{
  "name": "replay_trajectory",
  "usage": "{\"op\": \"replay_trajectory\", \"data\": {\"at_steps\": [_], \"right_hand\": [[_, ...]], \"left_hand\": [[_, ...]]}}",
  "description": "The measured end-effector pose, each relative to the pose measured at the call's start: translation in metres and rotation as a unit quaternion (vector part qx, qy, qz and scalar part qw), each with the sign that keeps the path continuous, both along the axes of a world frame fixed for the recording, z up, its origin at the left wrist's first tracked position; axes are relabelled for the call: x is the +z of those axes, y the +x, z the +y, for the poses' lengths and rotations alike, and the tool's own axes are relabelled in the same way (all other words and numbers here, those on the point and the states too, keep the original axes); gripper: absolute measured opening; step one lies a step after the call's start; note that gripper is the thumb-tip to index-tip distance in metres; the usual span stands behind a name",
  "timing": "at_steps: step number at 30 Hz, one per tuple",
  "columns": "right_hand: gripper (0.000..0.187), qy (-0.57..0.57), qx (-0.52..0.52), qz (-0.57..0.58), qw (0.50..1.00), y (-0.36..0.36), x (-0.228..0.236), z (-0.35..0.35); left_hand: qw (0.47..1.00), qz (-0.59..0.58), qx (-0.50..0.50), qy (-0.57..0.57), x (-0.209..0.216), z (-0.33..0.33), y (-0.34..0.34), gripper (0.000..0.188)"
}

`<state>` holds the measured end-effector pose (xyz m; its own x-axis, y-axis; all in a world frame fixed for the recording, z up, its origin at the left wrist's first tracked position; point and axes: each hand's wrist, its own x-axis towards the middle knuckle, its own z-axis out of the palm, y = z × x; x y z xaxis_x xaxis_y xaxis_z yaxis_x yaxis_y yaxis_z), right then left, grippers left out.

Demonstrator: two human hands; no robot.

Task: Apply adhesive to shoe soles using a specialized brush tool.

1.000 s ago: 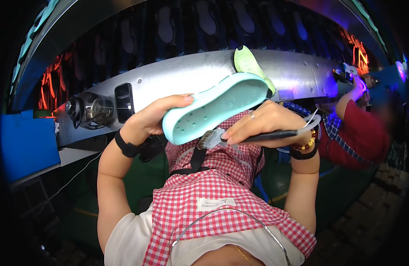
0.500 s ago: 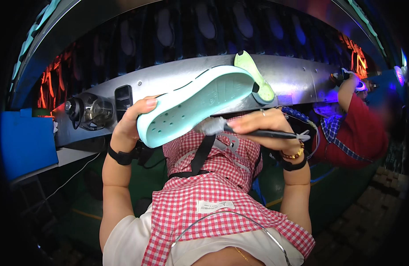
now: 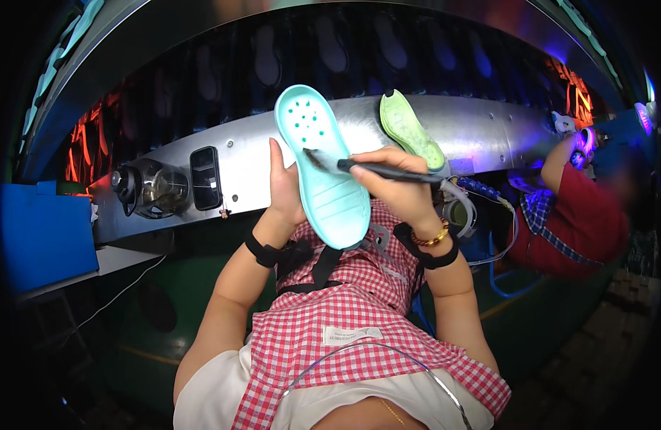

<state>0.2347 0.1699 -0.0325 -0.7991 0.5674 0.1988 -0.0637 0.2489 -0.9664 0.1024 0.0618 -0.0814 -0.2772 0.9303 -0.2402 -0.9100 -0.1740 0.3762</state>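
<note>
My left hand supports a light turquoise shoe sole from its left side and underneath, thumb pointing up and most fingers hidden behind it. The sole stands tilted lengthwise toward me, its inner face showing, with small holes at the far end and ridges at the near end. In my right hand is a brush with a black handle. Its bristles lie against the middle of the sole. Beyond my right hand, pale green soles rest on the metal ledge, apparently one on another.
A black phone and a dark see-through jug stand on the ledge at left. Behind it runs a dark rack with sole shapes. Near my right wrist is a greenish cup beside a pale hose. A co-worker in red is at right.
The turquoise sole has swung from lying crosswise to nearly upright, holed end away from me. My left hand has moved right, and the brush from the sole's near rim to its inner face.
</note>
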Motion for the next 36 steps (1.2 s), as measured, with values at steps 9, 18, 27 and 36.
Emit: {"op": "replay_trajectory", "data": {"at_steps": [9, 18, 27, 36], "right_hand": [[0.017, 0.205, 0.187, -0.001, 0.961, 0.028, 0.032, -0.014], [0.022, 0.044, 0.186, 0.02, 0.981, 0.014, 0.045, -0.014], [0.023, -0.06, 0.277, 0.082, 0.955, 0.02, 0.038, 0.004], [0.015, -0.408, 0.143, 0.143, 0.89, 0.009, 0.014, -0.022]], "left_hand": [[0.993, 0.022, 0.097, 0.057, -0.003, -0.009, -0.022, 0.075], [0.986, 0.046, 0.126, 0.099, 0.036, -0.004, -0.009, 0.075], [0.968, 0.127, 0.133, 0.172, 0.053, -0.012, -0.033, 0.078], [0.982, 0.03, 0.125, 0.138, 0.071, -0.02, 0.013, 0.069]]}}
